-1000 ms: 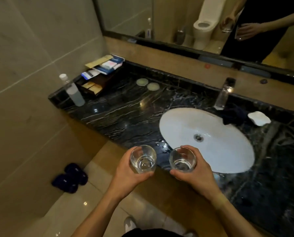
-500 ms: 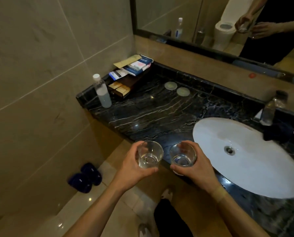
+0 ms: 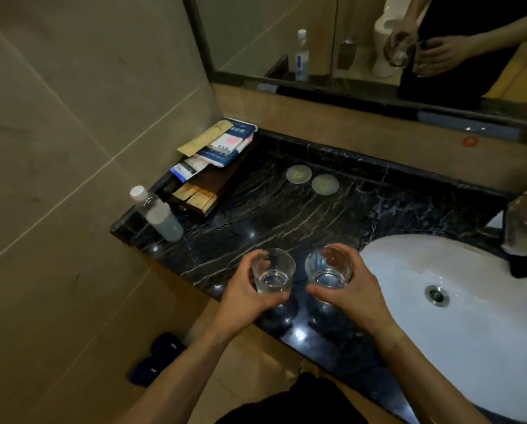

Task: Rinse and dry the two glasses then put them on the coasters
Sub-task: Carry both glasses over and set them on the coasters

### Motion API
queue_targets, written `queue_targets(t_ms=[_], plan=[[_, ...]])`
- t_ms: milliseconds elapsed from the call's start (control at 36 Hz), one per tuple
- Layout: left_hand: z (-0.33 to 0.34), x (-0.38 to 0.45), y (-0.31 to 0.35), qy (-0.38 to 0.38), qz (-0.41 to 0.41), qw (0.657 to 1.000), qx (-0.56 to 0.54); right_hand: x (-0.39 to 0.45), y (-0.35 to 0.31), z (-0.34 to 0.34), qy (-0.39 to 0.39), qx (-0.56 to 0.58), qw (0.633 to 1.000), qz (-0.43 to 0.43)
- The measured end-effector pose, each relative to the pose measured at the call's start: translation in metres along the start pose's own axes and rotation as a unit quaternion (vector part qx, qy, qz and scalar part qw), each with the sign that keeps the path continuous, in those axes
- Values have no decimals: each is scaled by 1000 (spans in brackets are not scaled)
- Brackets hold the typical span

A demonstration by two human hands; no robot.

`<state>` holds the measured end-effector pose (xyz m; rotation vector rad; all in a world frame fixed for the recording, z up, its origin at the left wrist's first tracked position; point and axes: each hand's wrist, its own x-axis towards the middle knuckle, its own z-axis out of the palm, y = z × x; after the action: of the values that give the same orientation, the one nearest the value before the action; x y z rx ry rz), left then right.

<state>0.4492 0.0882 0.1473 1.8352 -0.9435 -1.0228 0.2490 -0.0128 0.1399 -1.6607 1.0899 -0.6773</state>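
Observation:
I hold two clear tumblers upright over the front edge of the black marble counter (image 3: 286,215). My left hand (image 3: 243,298) grips the left glass (image 3: 273,274). My right hand (image 3: 352,289) grips the right glass (image 3: 328,270). Both glasses are side by side and apart. Two round pale coasters (image 3: 299,173) (image 3: 325,184) lie bare on the counter near the back wall, well beyond the glasses.
A white oval sink (image 3: 458,301) with its drain (image 3: 437,295) lies to the right, the chrome faucet (image 3: 522,221) behind it. A plastic bottle (image 3: 156,213) and a tray of packets (image 3: 210,166) stand at the counter's left end. Dark slippers (image 3: 156,359) lie on the floor.
My view has swung left, so the sink slid right and the coasters sit nearer the middle. Both hands have carried the glasses forward over the counter's front edge.

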Motion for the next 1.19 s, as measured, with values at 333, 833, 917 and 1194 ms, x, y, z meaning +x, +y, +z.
queue_targets(t_ms=[333,833,917,1194], plan=[[18,87,36,-40,14,999,-23,62,11,-27,44,33,998,24],[-2,239,43,-172,71,982,28,143,11,-2,180,-4,980,90],[-9,265,38,-175,79,981,24,164,11,11,194,2,976,101],[-14,345,27,-161,96,982,20,229,15,36,261,29,959,106]])
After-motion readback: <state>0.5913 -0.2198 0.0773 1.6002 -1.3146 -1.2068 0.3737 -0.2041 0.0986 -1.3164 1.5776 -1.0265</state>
